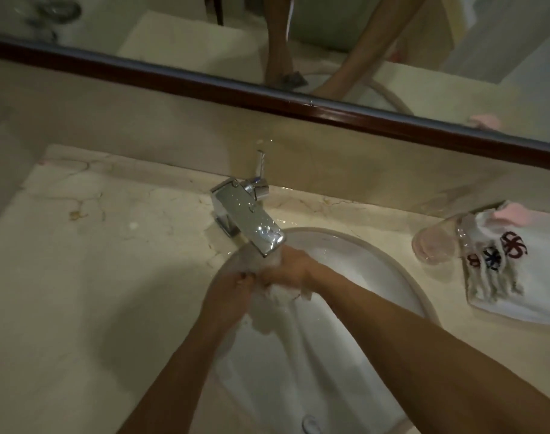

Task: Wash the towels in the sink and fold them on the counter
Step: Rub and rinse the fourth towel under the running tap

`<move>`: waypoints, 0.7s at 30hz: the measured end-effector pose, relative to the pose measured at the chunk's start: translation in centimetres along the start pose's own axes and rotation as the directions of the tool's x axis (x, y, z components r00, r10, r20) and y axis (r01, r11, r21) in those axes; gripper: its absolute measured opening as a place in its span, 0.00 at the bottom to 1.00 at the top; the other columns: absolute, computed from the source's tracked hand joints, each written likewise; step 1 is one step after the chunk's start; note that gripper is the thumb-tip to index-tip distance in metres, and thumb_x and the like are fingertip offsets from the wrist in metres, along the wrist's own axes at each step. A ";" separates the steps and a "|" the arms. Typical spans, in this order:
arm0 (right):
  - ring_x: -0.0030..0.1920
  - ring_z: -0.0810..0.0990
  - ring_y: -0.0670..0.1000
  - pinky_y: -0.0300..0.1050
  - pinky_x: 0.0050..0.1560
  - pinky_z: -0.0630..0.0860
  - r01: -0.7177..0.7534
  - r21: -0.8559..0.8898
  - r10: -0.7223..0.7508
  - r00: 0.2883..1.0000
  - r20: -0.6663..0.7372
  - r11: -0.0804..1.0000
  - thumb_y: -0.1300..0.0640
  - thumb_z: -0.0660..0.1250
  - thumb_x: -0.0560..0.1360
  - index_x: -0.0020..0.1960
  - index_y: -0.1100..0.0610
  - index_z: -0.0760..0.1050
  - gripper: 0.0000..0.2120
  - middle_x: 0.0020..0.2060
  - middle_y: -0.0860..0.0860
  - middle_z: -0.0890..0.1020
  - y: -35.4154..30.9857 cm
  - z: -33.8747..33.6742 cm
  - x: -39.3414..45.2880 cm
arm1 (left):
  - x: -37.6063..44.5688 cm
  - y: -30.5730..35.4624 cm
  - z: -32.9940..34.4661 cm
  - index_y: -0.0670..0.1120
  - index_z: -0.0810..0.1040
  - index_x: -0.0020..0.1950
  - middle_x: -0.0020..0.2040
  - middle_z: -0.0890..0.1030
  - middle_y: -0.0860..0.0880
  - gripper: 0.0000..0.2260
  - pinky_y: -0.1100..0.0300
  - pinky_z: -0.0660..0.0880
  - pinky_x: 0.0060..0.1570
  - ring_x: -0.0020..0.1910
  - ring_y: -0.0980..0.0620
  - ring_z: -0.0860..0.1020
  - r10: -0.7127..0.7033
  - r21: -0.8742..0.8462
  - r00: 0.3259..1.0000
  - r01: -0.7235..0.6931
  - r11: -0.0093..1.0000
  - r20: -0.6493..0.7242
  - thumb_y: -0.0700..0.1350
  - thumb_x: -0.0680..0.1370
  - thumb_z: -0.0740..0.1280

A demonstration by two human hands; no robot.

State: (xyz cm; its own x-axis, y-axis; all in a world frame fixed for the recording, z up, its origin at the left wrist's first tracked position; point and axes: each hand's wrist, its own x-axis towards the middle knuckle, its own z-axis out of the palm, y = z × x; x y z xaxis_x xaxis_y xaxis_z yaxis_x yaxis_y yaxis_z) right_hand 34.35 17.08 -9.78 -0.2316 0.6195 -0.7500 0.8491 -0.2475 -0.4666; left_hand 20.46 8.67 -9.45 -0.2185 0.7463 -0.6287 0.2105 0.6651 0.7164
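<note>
White towel (286, 311), both hands gripping, sink (377, 255)

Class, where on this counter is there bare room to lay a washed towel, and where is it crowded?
Free: the counter left of the sink and faucet, up to the wall. Crowded: right of the sink, where a glass and folded towels sit.
</note>
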 end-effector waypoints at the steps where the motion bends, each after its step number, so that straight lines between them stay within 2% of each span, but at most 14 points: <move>1: 0.44 0.79 0.52 0.42 0.32 0.77 0.007 0.020 -0.007 1.000 -0.013 1.000 0.50 0.75 0.70 0.60 0.50 0.69 0.23 0.45 0.50 0.77 0.2 -0.1 -0.4 | -0.6 1.3 -0.7 0.55 0.84 0.40 0.41 0.85 0.48 0.11 0.50 0.80 0.51 0.43 0.47 0.83 0.090 0.096 0.996 -0.092 0.991 0.027 0.52 0.74 0.62; 3: 0.54 0.80 0.56 0.49 0.47 0.82 0.005 0.069 -0.002 0.999 -0.050 0.998 0.49 0.76 0.68 0.68 0.51 0.69 0.31 0.56 0.54 0.79 0.3 -0.3 -1.2 | -2.1 3.7 -2.2 0.51 0.84 0.35 0.35 0.85 0.48 0.12 0.51 0.81 0.45 0.39 0.47 0.84 0.144 0.216 0.982 -0.169 0.962 0.126 0.52 0.71 0.62; 4: 0.56 0.79 0.57 0.52 0.50 0.82 0.006 0.091 -0.001 0.998 -0.058 0.996 0.48 0.75 0.67 0.71 0.49 0.67 0.35 0.60 0.54 0.79 0.0 -0.3 -2.1 | -2.8 5.3 -2.9 0.47 0.83 0.33 0.33 0.84 0.48 0.13 0.54 0.81 0.40 0.36 0.47 0.84 0.176 0.217 0.962 -0.221 0.951 0.211 0.49 0.74 0.63; 5: 0.57 0.79 0.57 0.53 0.49 0.83 0.021 0.078 -0.015 0.997 -0.074 0.997 0.45 0.75 0.65 0.73 0.48 0.66 0.38 0.63 0.54 0.78 -0.1 -0.4 -2.5 | -3.4 7.2 -3.3 0.46 0.82 0.33 0.32 0.83 0.47 0.14 0.59 0.79 0.36 0.34 0.47 0.83 0.217 0.202 0.932 -0.282 0.938 0.290 0.44 0.77 0.63; 7: 0.53 0.80 0.56 0.49 0.38 0.82 0.042 0.081 -0.036 0.997 -0.073 0.996 0.42 0.73 0.65 0.73 0.48 0.65 0.38 0.62 0.53 0.78 -0.3 -0.9 -3.2 | -4.8 11.1 -3.4 0.42 0.81 0.37 0.31 0.83 0.48 0.14 0.60 0.78 0.36 0.32 0.48 0.82 0.355 0.207 0.860 -0.448 0.870 0.366 0.39 0.80 0.62; 9: 0.45 0.79 0.55 0.44 0.30 0.76 0.017 0.071 -0.012 0.998 -0.064 0.997 0.46 0.73 0.69 0.69 0.49 0.65 0.32 0.57 0.54 0.78 -0.5 -1.8 -4.5 | -4.2 14.1 -3.3 0.44 0.83 0.43 0.37 0.84 0.49 0.12 0.54 0.80 0.42 0.38 0.47 0.82 0.548 0.298 0.773 -0.631 0.717 0.319 0.44 0.80 0.61; 10: 0.44 0.79 0.55 0.44 0.30 0.75 0.010 0.083 -0.004 0.997 -0.073 0.997 0.48 0.73 0.69 0.68 0.50 0.66 0.30 0.55 0.54 0.78 -0.5 -2.1 -5.1 | -3.1 15.3 -3.1 0.47 0.84 0.48 0.44 0.85 0.49 0.12 0.52 0.79 0.47 0.44 0.48 0.82 0.613 0.430 0.736 -0.671 0.603 0.288 0.47 0.80 0.61; 12: 0.45 0.81 0.54 0.45 0.34 0.77 0.013 0.088 -0.007 0.997 -0.079 0.996 0.49 0.73 0.70 0.66 0.51 0.68 0.28 0.54 0.53 0.80 -0.2 -2.7 -5.6 | -0.6 17.2 -2.5 0.51 0.81 0.62 0.60 0.82 0.49 0.14 0.51 0.75 0.57 0.59 0.46 0.78 0.631 0.682 0.718 -0.620 0.388 0.294 0.51 0.81 0.60; 13: 0.45 0.80 0.54 0.45 0.34 0.77 0.018 0.090 -0.010 0.996 -0.086 0.996 0.49 0.73 0.70 0.65 0.50 0.69 0.26 0.53 0.52 0.80 -0.2 -2.9 -5.8 | 0.7 17.9 -2.2 0.50 0.79 0.65 0.64 0.79 0.48 0.15 0.51 0.73 0.60 0.62 0.45 0.76 0.587 0.739 0.742 -0.585 0.334 0.322 0.51 0.82 0.59; 15: 0.44 0.80 0.53 0.43 0.32 0.75 0.028 0.113 -0.017 0.995 -0.096 0.993 0.50 0.73 0.71 0.63 0.50 0.70 0.24 0.50 0.51 0.79 -0.2 -3.2 -6.3 | 2.5 18.7 -1.6 0.47 0.77 0.66 0.67 0.76 0.45 0.18 0.51 0.70 0.62 0.65 0.44 0.73 0.488 0.813 0.780 -0.542 0.213 0.392 0.52 0.84 0.56; 18: 0.43 0.81 0.53 0.45 0.34 0.78 0.028 0.142 -0.015 0.996 -0.092 0.989 0.51 0.73 0.71 0.63 0.51 0.70 0.24 0.51 0.52 0.81 0.2 -3.5 -6.7 | 4.5 18.5 -1.7 0.47 0.75 0.69 0.71 0.73 0.43 0.22 0.47 0.61 0.70 0.72 0.45 0.66 0.388 0.903 0.819 -0.414 -0.111 0.423 0.56 0.84 0.51; 20: 0.42 0.81 0.53 0.47 0.35 0.78 0.029 0.178 -0.013 0.996 -0.092 0.984 0.52 0.74 0.70 0.63 0.52 0.70 0.24 0.52 0.53 0.81 0.5 -3.5 -6.8 | 5.1 18.3 -2.1 0.46 0.73 0.70 0.72 0.72 0.44 0.25 0.45 0.55 0.74 0.73 0.46 0.66 0.391 0.926 0.842 -0.310 -0.214 0.372 0.58 0.84 0.49; 21: 0.43 0.82 0.53 0.48 0.37 0.79 0.030 0.199 -0.010 0.995 -0.097 0.980 0.53 0.74 0.70 0.62 0.52 0.70 0.24 0.51 0.53 0.82 0.7 -3.4 -6.9 | 5.3 18.5 -2.2 0.46 0.74 0.69 0.70 0.73 0.44 0.25 0.45 0.56 0.74 0.71 0.46 0.69 0.418 0.930 0.834 -0.286 -0.231 0.361 0.59 0.83 0.49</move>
State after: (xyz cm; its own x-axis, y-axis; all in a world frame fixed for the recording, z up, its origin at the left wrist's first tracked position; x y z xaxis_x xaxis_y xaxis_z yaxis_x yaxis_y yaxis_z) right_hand 38.12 15.16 -3.39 -0.1933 0.6914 -0.6961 0.7305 -0.3722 -0.5726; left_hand 21.10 24.87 1.09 0.2496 0.9089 -0.3341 0.8998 -0.3452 -0.2669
